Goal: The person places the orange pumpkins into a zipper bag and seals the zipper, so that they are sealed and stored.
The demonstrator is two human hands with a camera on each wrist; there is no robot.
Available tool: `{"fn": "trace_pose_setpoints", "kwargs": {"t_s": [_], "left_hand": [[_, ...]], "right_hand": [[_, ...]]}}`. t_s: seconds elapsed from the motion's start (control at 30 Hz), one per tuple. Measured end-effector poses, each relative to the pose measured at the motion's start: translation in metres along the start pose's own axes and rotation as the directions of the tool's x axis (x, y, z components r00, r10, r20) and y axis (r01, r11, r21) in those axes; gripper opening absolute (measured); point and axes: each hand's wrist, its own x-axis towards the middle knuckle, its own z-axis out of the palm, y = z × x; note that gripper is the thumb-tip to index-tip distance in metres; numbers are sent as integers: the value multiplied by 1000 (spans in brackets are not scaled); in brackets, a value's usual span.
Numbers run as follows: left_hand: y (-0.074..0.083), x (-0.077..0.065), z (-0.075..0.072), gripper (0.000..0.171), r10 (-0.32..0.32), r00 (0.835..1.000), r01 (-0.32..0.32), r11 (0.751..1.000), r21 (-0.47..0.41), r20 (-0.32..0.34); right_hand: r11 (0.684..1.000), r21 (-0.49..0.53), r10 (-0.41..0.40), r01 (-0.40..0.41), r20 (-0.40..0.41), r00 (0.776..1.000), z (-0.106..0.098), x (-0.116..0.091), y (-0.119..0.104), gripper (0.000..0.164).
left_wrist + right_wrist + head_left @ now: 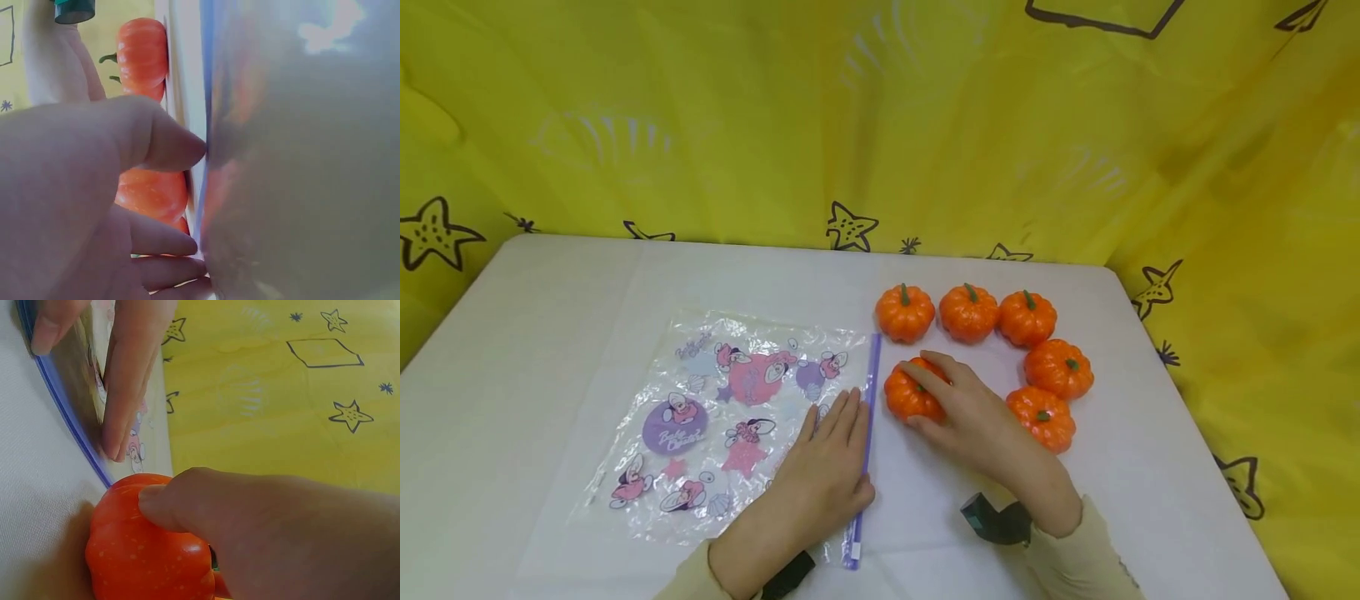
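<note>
A clear plastic zip bag [707,467] printed with pink and purple cartoon figures lies flat on the table, its purple zip edge [874,358] to the right. My left hand [823,462] rests on the bag beside that edge with its fingers straight, the thumb at the zip strip. With thumb and fingers around its sides, my right hand [966,412] grips a small orange toy pumpkin [904,398], just right of the zip edge. The right wrist view shows the thumb pressed on this pumpkin [147,550]; part of its green stem is hidden by the hand.
Several more toy pumpkins stand in a bent row, from one [905,315] behind the held pumpkin round to another [1042,419] near my right forearm. The white-covered table [550,333] ends at a yellow curtain [737,125] with starfish drawings.
</note>
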Motion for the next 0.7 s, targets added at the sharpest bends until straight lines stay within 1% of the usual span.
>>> {"fn": "trace_pose_setpoints", "kwargs": {"t_s": [0.07, 0.23, 0.37, 0.47, 0.57, 0.7], "left_hand": [[0, 1, 0, 78, -13, 1000, 13, 1000, 4, -11], [0, 1, -2, 83, -34, 999, 35, 998, 50, -25], [-1, 0, -3, 69, -30, 998, 32, 999, 43, -48], [-2, 1, -4, 62, -26, 998, 28, 999, 43, -61], [-2, 2, -6, 58, -26, 998, 29, 998, 47, -63], [1, 3, -2, 57, -20, 998, 23, 998, 51, -64]], "right_hand": [[1000, 0, -5, 5, -1, 1000, 0, 1, -1, 62], [1000, 1, -7, 7, 2, 1000, 0, 4, -3, 62], [1000, 14, 0, 0, 10, 1000, 2, 5, -4, 62], [1000, 18, 5, -5, 5, 1000, 2, 5, -4, 63], [1000, 11, 0, 0, -7, 1000, 3, 6, -2, 62], [1000, -3, 1, -1, -22, 1000, 3, 3, 0, 61]]}}
